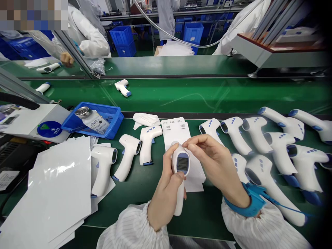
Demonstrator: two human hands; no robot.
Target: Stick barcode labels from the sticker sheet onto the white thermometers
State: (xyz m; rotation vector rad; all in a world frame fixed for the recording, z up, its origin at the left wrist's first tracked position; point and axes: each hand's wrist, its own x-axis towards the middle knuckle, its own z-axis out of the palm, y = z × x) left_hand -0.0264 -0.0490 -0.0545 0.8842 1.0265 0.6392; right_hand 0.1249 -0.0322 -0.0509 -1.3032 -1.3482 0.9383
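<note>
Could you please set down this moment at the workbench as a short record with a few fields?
Left hand: grips the handle of a white infrared thermometer
Right hand: fingertips touch the thermometer's top
Right wrist: blue wrist strap
Under hands: printed paper sheets
Surface: green belt
To the right: other white thermometers
To the left: blue plastic tray

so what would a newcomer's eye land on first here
The white infrared thermometer at mid-frame stands out, its blue-framed display facing up, with the left hand around its grip and the right hand touching its top. To the right, a crowd of matching thermometers lies on the green conveyor belt. The bright blue wrist strap on the right wrist also catches the eye.
</note>
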